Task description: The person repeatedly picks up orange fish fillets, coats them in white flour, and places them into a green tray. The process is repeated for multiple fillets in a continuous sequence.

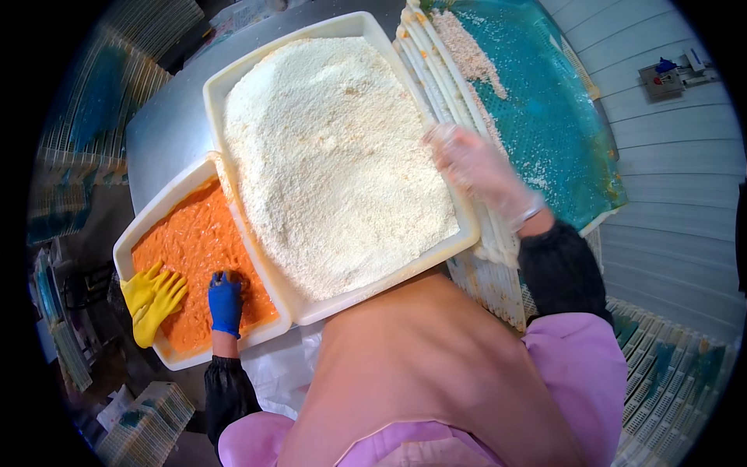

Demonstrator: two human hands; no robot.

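My left hand (225,305), in a blue glove, has its fingers curled down in the orange batter of a white tray (124,261); what they grip is hidden. A yellow glove (153,305) lies over that tray's left side. My right hand (475,167), in a clear glove, hovers by the right rim of a larger white tray (212,101) full of pale crumbs (331,171), its fingers curled; I cannot make out what, if anything, is in them.
Stacked white racks (424,62) adjoin the crumb tray. Beyond them is a teal mesh tray (548,124) with scattered crumbs. Both trays rest on a metal table (156,132). More racks (669,373) stand at lower right and left, and a small metal fixture (665,82) is at far right.
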